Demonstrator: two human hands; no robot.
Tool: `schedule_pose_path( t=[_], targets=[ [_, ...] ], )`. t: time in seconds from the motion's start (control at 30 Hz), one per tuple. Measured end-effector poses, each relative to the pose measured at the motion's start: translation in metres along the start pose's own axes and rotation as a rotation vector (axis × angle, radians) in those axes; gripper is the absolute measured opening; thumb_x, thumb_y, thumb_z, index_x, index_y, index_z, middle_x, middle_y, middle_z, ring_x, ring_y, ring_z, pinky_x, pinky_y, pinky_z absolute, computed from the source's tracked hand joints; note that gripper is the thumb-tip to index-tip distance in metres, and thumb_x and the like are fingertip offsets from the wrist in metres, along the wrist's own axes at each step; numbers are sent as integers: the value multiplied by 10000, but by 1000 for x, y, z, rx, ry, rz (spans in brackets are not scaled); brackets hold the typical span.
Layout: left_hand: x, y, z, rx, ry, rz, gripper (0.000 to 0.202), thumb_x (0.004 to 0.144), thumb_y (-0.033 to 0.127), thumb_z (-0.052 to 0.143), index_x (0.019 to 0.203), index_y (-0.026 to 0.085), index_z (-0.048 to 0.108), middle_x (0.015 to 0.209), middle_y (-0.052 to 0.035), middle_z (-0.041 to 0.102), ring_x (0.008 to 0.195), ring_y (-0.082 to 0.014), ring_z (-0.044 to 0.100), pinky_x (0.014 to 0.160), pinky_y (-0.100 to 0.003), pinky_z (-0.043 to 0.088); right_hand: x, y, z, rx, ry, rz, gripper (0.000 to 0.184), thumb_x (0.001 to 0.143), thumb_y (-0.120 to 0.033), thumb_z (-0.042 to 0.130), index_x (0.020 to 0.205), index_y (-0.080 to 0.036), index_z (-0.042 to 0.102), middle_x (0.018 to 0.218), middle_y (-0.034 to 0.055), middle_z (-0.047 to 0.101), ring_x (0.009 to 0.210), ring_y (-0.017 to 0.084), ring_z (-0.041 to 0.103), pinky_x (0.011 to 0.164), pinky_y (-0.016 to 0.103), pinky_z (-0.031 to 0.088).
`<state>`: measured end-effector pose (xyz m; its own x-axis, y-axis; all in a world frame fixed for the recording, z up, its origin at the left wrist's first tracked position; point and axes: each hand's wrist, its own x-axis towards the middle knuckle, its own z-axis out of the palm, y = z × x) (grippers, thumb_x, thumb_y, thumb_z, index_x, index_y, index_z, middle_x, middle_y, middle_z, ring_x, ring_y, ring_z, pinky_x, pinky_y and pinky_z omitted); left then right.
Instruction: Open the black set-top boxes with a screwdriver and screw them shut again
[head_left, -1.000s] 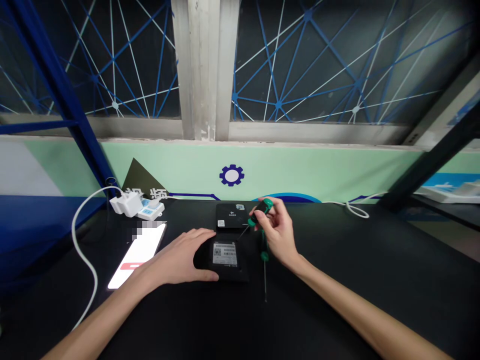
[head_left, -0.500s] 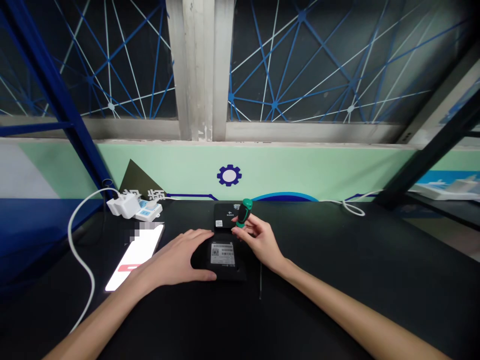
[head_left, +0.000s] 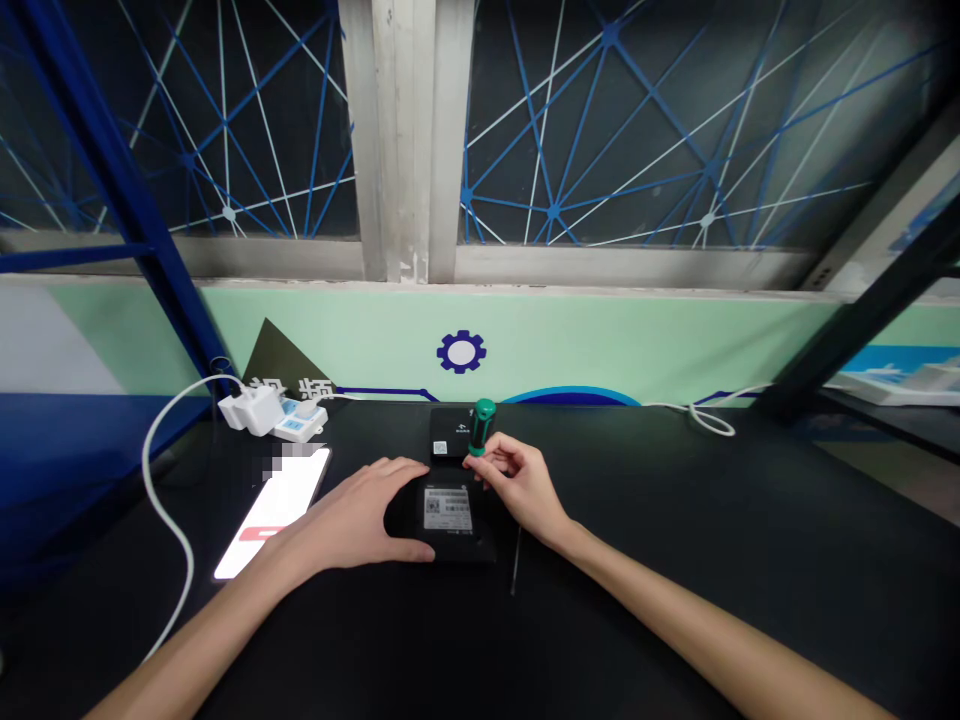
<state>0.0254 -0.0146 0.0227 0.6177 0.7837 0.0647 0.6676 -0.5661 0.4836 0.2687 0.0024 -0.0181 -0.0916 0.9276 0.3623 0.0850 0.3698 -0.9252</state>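
A small black box (head_left: 450, 515) with a white label lies bottom-up on the black table (head_left: 675, 560). My left hand (head_left: 352, 520) rests flat on its left side, fingers spread, steadying it. My right hand (head_left: 517, 480) pinches a green-and-black screwdriver (head_left: 480, 428), held nearly upright with its tip down on the box's far right corner. A second black box (head_left: 448, 435) sits just behind. Another screwdriver (head_left: 515, 560) lies on the table under my right wrist, mostly hidden.
A lit phone (head_left: 274, 510) lies left of my left hand. A white charger and power strip (head_left: 274, 412) sit at the back left, with a white cable (head_left: 161, 500) looping forward. Another white cable (head_left: 709, 418) lies at the back right. A green wall panel runs behind.
My right hand has moved left with the screwdriver and turned it from tilted to nearly upright over the box's corner. My left hand has stayed on the box.
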Motion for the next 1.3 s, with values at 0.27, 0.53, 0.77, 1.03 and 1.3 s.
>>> schedule_pose_path(
  t=[0.27,0.53,0.77,1.03,1.3],
  targets=[
    [-1,-2,1,10,-5,-8,767,722,645,724,1382,318,512,1344,-56,592,1212,-330,556,974,-423,461,0,1,-4,-39,-47,-21,338,848,-503,698,789,-174,647,731,52,705,576,142,604,549,258,501],
    [-1,-3,1,49,-14,-23,795,727,655,722,1404,306,495,1395,-62,562,1253,-337,533,997,-430,447,-1,-4,-3,-77,-57,-38,312,867,-468,679,788,-166,667,686,16,649,551,120,544,536,255,461],
    [0,-4,1,63,-25,-17,787,741,640,717,1409,296,484,1410,-57,554,1263,-318,527,1015,-415,443,3,-4,-2,59,20,82,442,652,-486,862,650,-197,528,583,-14,624,503,131,574,501,257,497],
    [-1,-2,0,81,-43,-35,758,776,609,693,1425,290,466,1435,-49,534,1279,-309,521,1023,-409,447,4,-3,-3,132,32,111,423,610,-484,887,690,-190,594,620,19,685,544,158,648,490,248,520],
    [-2,-2,-1,77,-47,-27,747,800,626,666,1440,309,449,1445,-48,528,1285,-308,522,1022,-418,450,3,-2,-4,82,-3,114,399,698,-511,822,720,-184,595,724,61,726,587,156,643,507,244,500]
  ],
)
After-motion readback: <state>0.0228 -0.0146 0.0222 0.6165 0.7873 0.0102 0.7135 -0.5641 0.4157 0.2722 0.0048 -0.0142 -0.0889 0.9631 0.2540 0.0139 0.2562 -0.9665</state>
